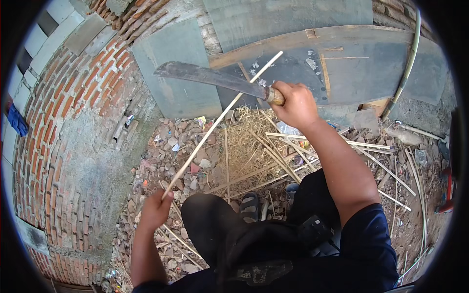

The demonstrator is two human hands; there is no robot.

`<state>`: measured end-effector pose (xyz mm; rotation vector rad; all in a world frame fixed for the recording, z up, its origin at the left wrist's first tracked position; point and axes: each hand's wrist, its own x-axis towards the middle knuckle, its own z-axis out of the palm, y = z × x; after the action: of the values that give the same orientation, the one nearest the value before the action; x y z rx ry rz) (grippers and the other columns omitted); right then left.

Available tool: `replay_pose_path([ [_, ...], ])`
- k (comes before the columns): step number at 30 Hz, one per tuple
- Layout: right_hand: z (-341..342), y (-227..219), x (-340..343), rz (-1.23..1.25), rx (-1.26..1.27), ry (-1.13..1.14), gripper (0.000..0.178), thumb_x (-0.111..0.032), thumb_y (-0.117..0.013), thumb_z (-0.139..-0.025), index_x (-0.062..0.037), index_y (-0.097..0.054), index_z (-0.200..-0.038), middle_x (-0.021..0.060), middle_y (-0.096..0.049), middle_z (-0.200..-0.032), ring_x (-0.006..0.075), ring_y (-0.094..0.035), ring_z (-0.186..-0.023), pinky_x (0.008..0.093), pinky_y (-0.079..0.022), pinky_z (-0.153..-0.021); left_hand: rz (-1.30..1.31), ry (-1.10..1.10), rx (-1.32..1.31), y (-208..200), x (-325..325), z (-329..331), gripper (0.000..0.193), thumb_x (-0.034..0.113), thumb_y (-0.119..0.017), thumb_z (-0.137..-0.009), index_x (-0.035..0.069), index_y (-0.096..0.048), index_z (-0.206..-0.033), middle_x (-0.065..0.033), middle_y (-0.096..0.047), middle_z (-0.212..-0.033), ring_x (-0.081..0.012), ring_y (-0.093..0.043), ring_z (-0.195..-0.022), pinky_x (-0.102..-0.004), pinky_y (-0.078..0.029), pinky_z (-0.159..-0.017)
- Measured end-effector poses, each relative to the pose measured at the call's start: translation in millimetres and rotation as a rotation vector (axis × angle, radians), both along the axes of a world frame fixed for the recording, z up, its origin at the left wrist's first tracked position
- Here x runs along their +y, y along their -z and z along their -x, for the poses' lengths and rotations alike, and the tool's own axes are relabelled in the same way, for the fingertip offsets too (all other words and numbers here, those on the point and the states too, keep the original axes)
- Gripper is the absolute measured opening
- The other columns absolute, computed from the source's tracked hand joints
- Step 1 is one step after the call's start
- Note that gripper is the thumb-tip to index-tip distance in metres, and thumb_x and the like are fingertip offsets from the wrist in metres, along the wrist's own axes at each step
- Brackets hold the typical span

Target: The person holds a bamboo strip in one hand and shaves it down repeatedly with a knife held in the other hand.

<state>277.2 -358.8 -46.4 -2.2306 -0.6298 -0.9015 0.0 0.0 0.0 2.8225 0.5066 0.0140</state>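
A long, pale bamboo strip (208, 133) slants up and away from my left hand (156, 210), whose fingers are closed round its near end. My right hand (296, 104) grips the wooden handle of a machete (210, 78). Its dark, broad blade points left and crosses over the far part of the strip. Whether the edge touches the strip I cannot tell. Below the blade, between my knees and the wall, lies a heap of thin shavings (246, 146) on the rubble.
Several cut bamboo strips (381, 168) lie scattered to the right and around my sandalled feet (249, 207). Broken brick and stones cover the ground. A brick wall (88, 97) rises at left; grey boards (176, 68) lean at the back. A bamboo pole (408, 63) stands at the far right.
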Motion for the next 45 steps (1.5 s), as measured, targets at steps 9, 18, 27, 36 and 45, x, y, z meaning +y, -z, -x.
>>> replay_pose_path([
  [9, 25.4, 30.7, 49.8, 0.517, 0.286, -0.557, 0.018, -0.024, -0.072, -0.074, -0.0130, -0.067, -0.087, 0.0118, -0.068, -0.074, 0.0351, -0.068, -0.074, 0.0480, -0.053, -0.068, 0.469, -0.200, -0.060, 92.4, -42.3, 95.3, 0.042, 0.033, -0.049, -0.105, 0.001, -0.053, -0.079, -0.0046, -0.049, -0.063, -0.0126, -0.045, -0.061, -0.0329, -0.039, -0.056],
  [18, 13.7, 71.0, 79.8, 0.520, 0.589, -0.580, 0.015, -0.023, -0.069, -0.074, -0.0119, -0.069, -0.083, 0.0129, -0.069, -0.075, 0.0319, -0.069, -0.075, 0.0465, -0.054, -0.069, 0.300, -0.197, -0.203, 142.6, -42.8, 153.9, 0.040, 0.028, -0.046, -0.105, 0.001, -0.047, -0.076, -0.0149, -0.051, -0.057, -0.0259, -0.051, -0.050, -0.0400, -0.037, -0.049],
  [27, 48.1, 49.3, 104.5, 0.759, 0.690, -0.669, 0.014, -0.028, -0.065, -0.086, -0.0161, -0.071, -0.091, 0.0096, -0.069, -0.081, 0.0274, -0.070, -0.081, 0.0441, -0.056, -0.074, 0.063, -0.164, -0.123, 142.3, -42.2, 154.7, 0.033, 0.025, -0.044, -0.104, 0.001, -0.051, -0.083, -0.0228, -0.056, -0.065, -0.0451, -0.058, -0.062, -0.0481, -0.042, -0.055],
  [36, 36.9, 77.3, 100.0, 0.593, 0.713, -0.609, 0.018, -0.022, -0.067, -0.079, -0.0106, -0.069, -0.092, 0.0120, -0.070, -0.083, 0.0299, -0.070, -0.083, 0.0462, -0.056, -0.076, 0.087, -0.167, -0.120, 142.8, -42.1, 152.8, 0.035, 0.028, -0.043, -0.105, 0.001, -0.053, -0.084, -0.0229, -0.055, -0.064, -0.0459, -0.058, -0.061, -0.0478, -0.042, -0.054],
  [45, -12.6, 97.7, 67.8, 0.537, 0.764, -0.344, 0.019, -0.023, -0.064, -0.079, -0.0086, -0.067, -0.091, 0.0141, -0.069, -0.083, 0.0349, -0.069, -0.082, 0.0469, -0.055, -0.075, -0.012, -0.150, -0.118, 143.0, -40.4, 151.1, 0.027, 0.025, -0.050, -0.102, 0.003, -0.055, -0.087, -0.0229, -0.060, -0.067, -0.0464, -0.060, -0.061, -0.0529, -0.043, -0.054],
])
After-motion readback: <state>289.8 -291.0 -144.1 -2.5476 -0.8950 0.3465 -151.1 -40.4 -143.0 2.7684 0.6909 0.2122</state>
